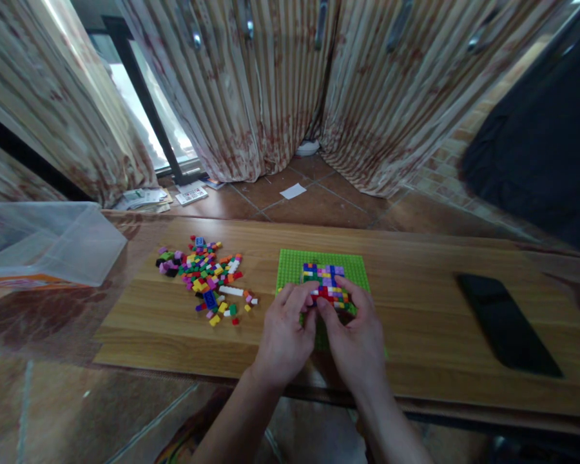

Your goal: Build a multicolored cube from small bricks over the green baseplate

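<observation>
A green studded baseplate [285, 261] lies on the wooden table, carrying a low, multicoloured model of building bricks [326, 276]. From the left, my left hand [290, 322] curls its fingers onto the model's near left edge, thumb and fingertips close together. My right hand [355, 328] grips the near right side, its index finger reaching along the edge and its thumb close to the red bricks [323, 293]. Both hands touch the model, and they hide its near side and part of the baseplate. Whether a loose brick is between the fingertips cannot be made out.
Loose coloured bricks [207, 270] lie heaped on the table [415, 277], left of the baseplate. A clear plastic bin [43, 245] stands at the far left. Towards the right lies a black phone-like slab [507, 322]. Striped curtains [270, 96] hang beyond the table.
</observation>
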